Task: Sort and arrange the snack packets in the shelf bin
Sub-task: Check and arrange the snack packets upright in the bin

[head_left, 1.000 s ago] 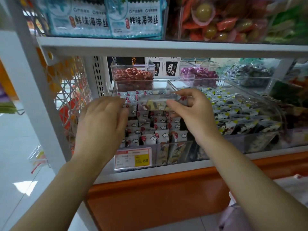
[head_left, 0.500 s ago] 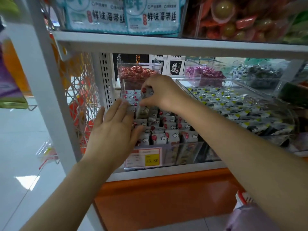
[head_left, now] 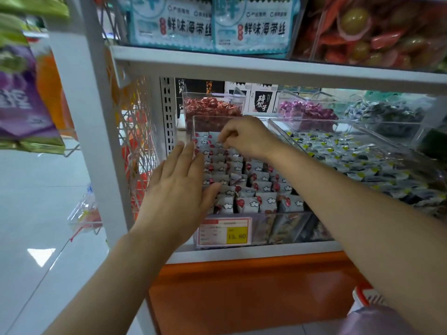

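- Dozens of white snack packets (head_left: 262, 187) stand in rows inside one clear bin (head_left: 290, 226) on the shelf (head_left: 242, 252), one price tag (head_left: 223, 232) on its front.
- The left hand (head_left: 179, 187) lies flat, fingers straight, pressing the leftmost packets.
- The right hand (head_left: 249, 137) curls over the back rows; whether it pinches a packet is unclear.

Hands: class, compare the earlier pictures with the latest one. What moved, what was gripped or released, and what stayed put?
The right hand carried a packet from over the middle of the bin to the back row; whether it still pinches it is unclear. The left hand uncurled and lies flat on the left packets. Bin and price tag stayed put.
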